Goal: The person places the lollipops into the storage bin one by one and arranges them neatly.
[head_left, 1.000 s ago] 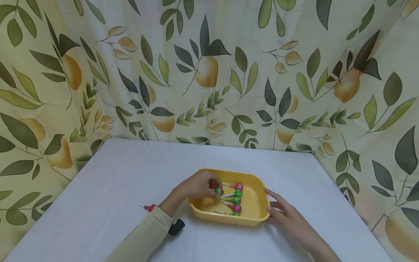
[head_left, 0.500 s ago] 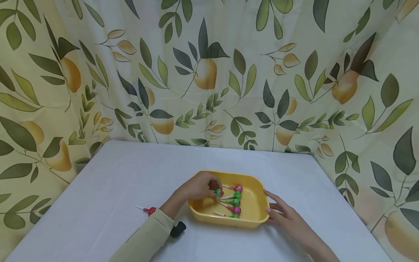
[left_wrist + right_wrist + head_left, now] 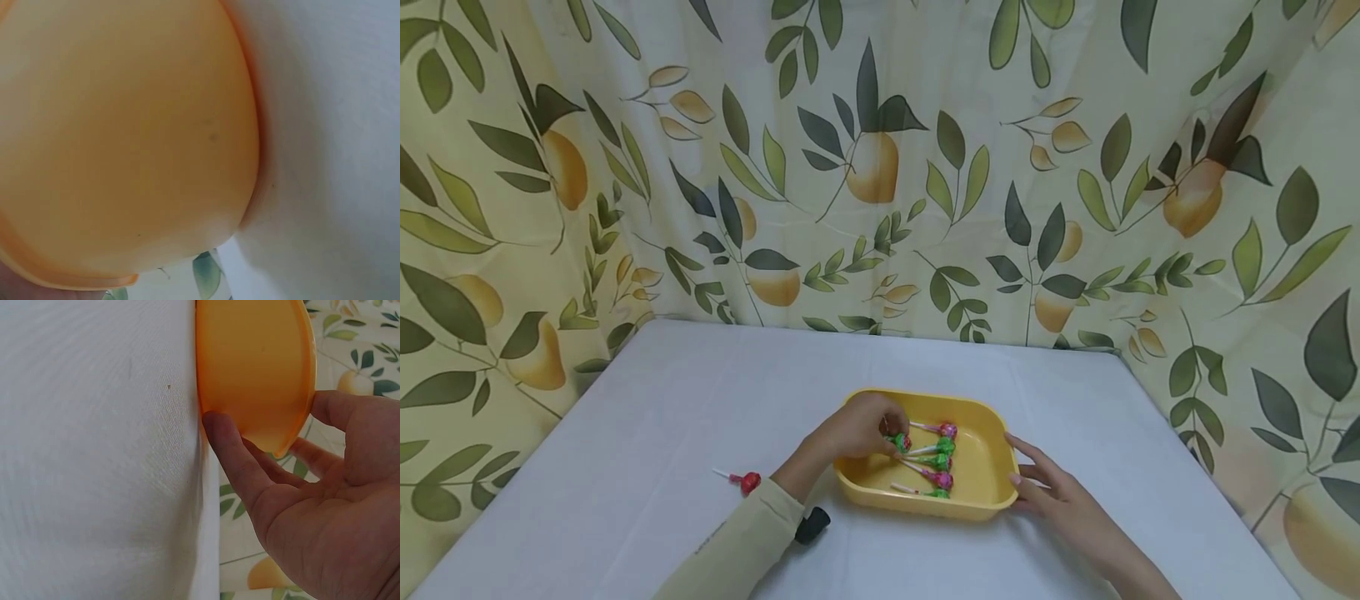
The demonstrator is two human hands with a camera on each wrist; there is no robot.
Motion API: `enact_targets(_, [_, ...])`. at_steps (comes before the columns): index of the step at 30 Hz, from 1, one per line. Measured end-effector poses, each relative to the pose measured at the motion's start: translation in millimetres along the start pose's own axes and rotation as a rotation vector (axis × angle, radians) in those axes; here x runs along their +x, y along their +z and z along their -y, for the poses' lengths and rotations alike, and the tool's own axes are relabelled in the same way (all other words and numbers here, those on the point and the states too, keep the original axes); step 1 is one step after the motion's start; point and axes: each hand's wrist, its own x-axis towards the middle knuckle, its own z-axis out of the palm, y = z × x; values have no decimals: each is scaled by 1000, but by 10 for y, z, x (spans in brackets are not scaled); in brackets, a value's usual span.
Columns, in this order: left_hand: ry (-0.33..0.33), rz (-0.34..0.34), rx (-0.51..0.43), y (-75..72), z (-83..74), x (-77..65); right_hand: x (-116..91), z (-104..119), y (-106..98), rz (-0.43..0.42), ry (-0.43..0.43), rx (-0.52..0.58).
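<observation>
My left hand [image 3: 867, 423] reaches over the left end of a yellow tray [image 3: 977, 458], fingers curled down inside it. They pinch a lollipop with a green and red wrapped head [image 3: 901, 442]; its stick is hidden. Beside it in the tray lie several lollipops in a column, among them a pink one [image 3: 947, 430] and a green one [image 3: 942, 462], sticks toward the left. My right hand [image 3: 1052, 487] rests against the tray's right end. In the right wrist view its fairly straight fingers [image 3: 240, 459] touch the outer wall, thumb near the rim.
A red lollipop [image 3: 749, 482] lies on the white-covered table [image 3: 700, 400], left of the tray. By the left sleeve [image 3: 737, 533] shows a small black object [image 3: 812, 526]. A curtain [image 3: 880, 233] printed with fruit and leaves hangs behind the table.
Both hands, the tray and the lollipops in it stay almost still. The left forearm has shifted slightly right, so the red lollipop's head shows more fully.
</observation>
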Motion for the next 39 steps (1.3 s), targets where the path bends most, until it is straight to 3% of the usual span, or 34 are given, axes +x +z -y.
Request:
enact_targets(9, [12,-8,87,40,1,-20,1,0,14,-5,-1,-7])
enact_targets(23, [-24,40,112,74,26,-7,12,-12,4,1,11,0])
enact_targets(39, [-30,38,22,34,-24,-30,11,-5,7,-1,8,-25])
